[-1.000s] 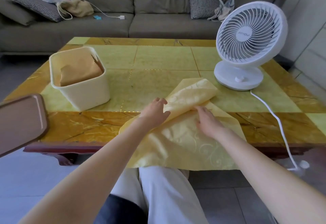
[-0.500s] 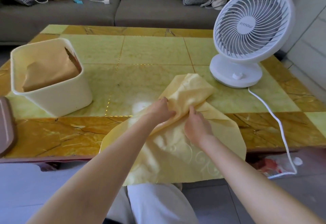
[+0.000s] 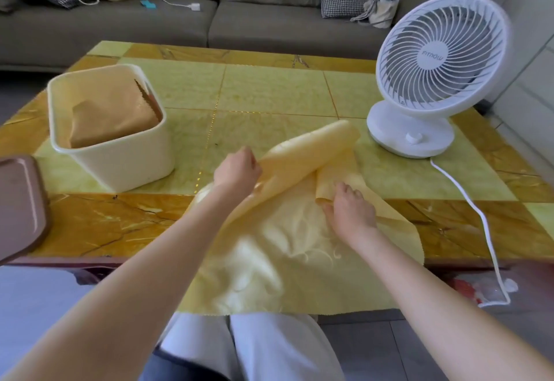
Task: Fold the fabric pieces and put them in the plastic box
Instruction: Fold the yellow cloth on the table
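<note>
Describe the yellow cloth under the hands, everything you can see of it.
The yellow cloth is a thin, pale sheet with a sheen and a faint swirl pattern. It lies partly spread on the table, its near edge hanging over the front. Its far part is lifted and curled back toward the person. The left hand grips the curl's left edge; the right hand pinches a fold on the right.

Pale yellow cloth sheet [image 3: 299,260]: soft, faint satin sheen. Cream square plastic box [image 3: 120,155]: smooth, matt. Yellow-amber marble-look tabletop [image 3: 269,92]: glossy, polished.
</note>
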Demonstrator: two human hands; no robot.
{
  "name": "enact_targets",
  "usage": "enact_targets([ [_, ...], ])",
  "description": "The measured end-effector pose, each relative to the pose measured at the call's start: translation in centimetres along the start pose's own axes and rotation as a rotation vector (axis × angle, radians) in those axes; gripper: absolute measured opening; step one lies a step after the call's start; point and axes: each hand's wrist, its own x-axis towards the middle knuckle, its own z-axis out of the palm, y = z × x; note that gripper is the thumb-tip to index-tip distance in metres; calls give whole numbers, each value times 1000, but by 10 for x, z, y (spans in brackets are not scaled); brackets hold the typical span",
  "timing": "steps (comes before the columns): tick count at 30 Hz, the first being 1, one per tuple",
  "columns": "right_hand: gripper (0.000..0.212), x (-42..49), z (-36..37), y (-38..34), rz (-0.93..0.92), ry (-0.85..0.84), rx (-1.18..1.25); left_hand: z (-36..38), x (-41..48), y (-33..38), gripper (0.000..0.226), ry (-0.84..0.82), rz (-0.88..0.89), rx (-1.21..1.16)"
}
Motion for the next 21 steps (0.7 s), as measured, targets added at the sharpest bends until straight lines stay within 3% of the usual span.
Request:
enact_targets([
  [3, 45, 7, -2, -4, -7, -18, -57, -23, 1, -25, 17, 75, -96, 51],
  [5, 46, 13, -3, -5, -10, -38, -104, -27, -3, -31, 31, 96, -139, 77],
  [8, 45, 19, -7, -4, -6, -70, -94, -19, -16, -23, 33, 111, -41, -7],
  [11, 39, 26, -13, 2, 37, -100, 44, 4, -30, -8, 30, -64, 214, -25],
  [14, 38, 37, -25, 10, 72, -177, 134, 27, -36, 1, 42, -272, 302, 134],
  [18, 36, 51, -25, 23, 165, -138, 250, 43, -33, 4, 43, -297, 317, 285],
  [21, 56, 61, -18, 27, 287, -106, 359, 46, -29, 5, 47, -303, 327, 287],
])
